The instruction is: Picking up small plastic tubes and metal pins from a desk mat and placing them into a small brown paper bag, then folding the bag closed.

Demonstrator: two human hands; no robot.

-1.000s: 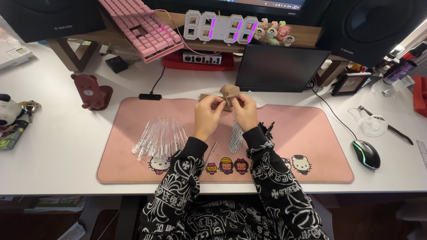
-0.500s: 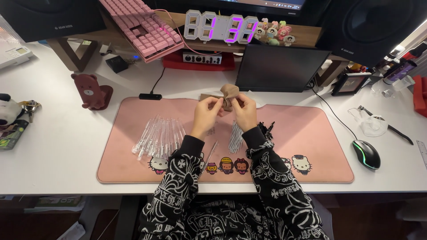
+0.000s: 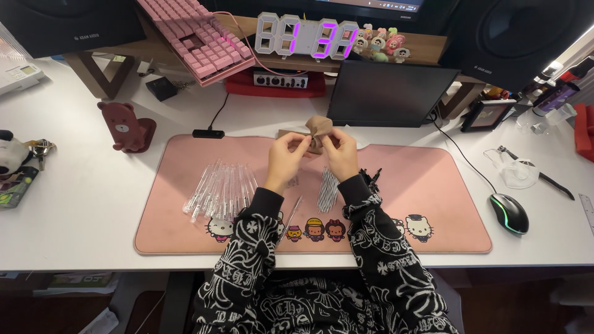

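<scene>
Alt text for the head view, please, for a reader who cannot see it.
Both hands, left hand and right hand, pinch a small brown paper bag above a pink desk mat. Clear plastic tubes lie on the mat at left; a computer mouse sits to the right.

Both arms wear long black sleeves covered in white cross and scroll patterns, cuffs reaching the bare hands.

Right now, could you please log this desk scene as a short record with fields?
Left hand: pinches the small brown paper bag
Right hand: grips the same bag from the other side
Surface: pink desk mat on a white desk
Left of hands: pile of clear tubes
Beneath the wrists: small bundle of thin rods
Far right: computer mouse
</scene>
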